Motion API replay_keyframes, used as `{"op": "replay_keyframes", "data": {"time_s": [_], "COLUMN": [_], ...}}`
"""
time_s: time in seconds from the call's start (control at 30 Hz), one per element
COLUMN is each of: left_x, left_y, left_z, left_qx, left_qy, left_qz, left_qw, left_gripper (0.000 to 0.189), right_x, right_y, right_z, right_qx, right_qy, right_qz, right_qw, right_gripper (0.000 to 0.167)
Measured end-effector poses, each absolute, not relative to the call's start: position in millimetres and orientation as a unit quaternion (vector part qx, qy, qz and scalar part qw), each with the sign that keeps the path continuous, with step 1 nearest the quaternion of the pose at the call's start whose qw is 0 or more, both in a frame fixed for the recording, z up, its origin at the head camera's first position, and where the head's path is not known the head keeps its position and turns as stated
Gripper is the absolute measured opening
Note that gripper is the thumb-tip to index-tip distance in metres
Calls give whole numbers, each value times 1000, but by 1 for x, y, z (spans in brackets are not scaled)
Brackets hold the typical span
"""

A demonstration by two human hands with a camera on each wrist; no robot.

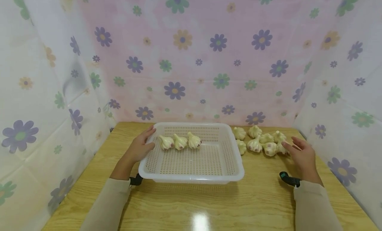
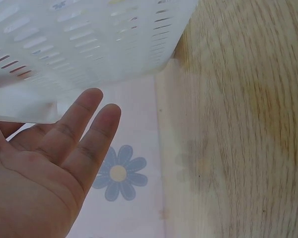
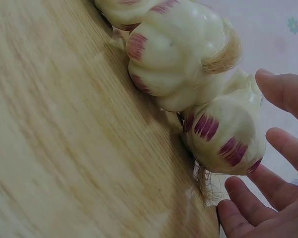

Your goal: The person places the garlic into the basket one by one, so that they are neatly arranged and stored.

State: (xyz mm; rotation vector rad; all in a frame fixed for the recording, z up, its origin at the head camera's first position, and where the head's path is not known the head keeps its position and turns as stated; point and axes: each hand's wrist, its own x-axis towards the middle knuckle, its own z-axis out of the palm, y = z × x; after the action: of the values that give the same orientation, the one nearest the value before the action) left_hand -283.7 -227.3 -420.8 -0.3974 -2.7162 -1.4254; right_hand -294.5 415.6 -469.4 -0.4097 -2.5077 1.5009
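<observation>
A white plastic basket point(image 1: 191, 176) with slotted walls stands on the wooden table. Three garlic bulbs point(image 1: 180, 142) lie in a row at its back left, stems toward the back. My left hand point(image 1: 139, 147) rests against the basket's left rim; in the left wrist view its visible fingers point(image 2: 97, 131) are straight beside the slotted wall, the thumb hidden. To the right of the basket sits a cluster of several garlic bulbs point(image 1: 270, 149). My right hand point(image 1: 304, 156) is at the cluster's right end, fingers spread around the nearest bulb point(image 3: 228, 131), not gripping it; contact is unclear.
A wooden table point(image 1: 256, 204) carries everything. Flowered cloth point(image 1: 197, 68) hangs behind the table and along both sides. The garlic cluster lies close to the basket's right wall. Black wrist mounts point(image 1: 288, 179) stick out by both sleeves.
</observation>
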Motion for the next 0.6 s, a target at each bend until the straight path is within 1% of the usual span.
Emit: {"op": "replay_keyframes", "data": {"time_s": [0.33,0.6], "left_x": [-284,-283], "left_y": [-229,-227], "left_z": [-423,-420], "left_qx": [-130,-136], "left_qy": [-873,-873], "left_qz": [-469,-468], "left_qw": [20,20], "left_gripper": [73,72], "right_x": [-298,-297], "right_y": [414,414], "right_z": [-471,-471], "right_qx": [-139,-139], "right_qy": [-844,-847], "right_qz": [511,504], "right_qw": [84,95], "right_gripper": [87,84]}}
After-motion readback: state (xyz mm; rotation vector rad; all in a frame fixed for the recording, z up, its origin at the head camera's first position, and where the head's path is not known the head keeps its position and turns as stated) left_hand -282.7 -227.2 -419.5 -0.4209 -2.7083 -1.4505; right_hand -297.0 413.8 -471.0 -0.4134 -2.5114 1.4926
